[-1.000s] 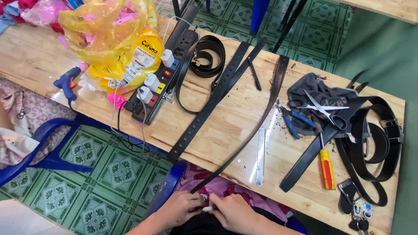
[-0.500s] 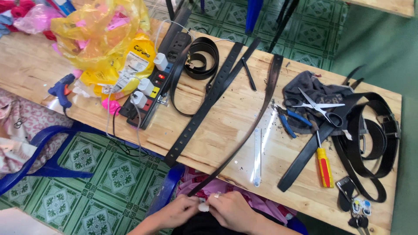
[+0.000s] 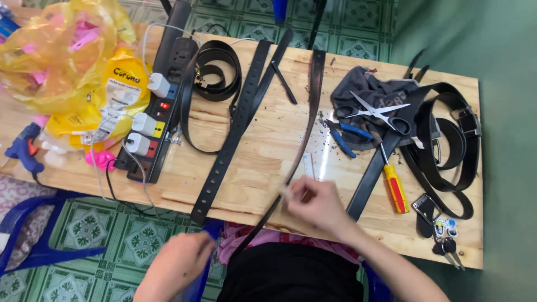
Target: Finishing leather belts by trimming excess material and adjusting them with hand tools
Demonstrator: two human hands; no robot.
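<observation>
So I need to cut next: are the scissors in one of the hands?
No, the scissors lie on the dark cloth, apart from both hands.

Two bare forearms, no sleeves, no rings or watch visible; black garment over pink cloth below.

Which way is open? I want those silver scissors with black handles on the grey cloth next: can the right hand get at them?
Probably yes. The right hand sits over the table's near edge, and the scissors lie uncovered on top of the grey cloth, nothing over them.
</observation>
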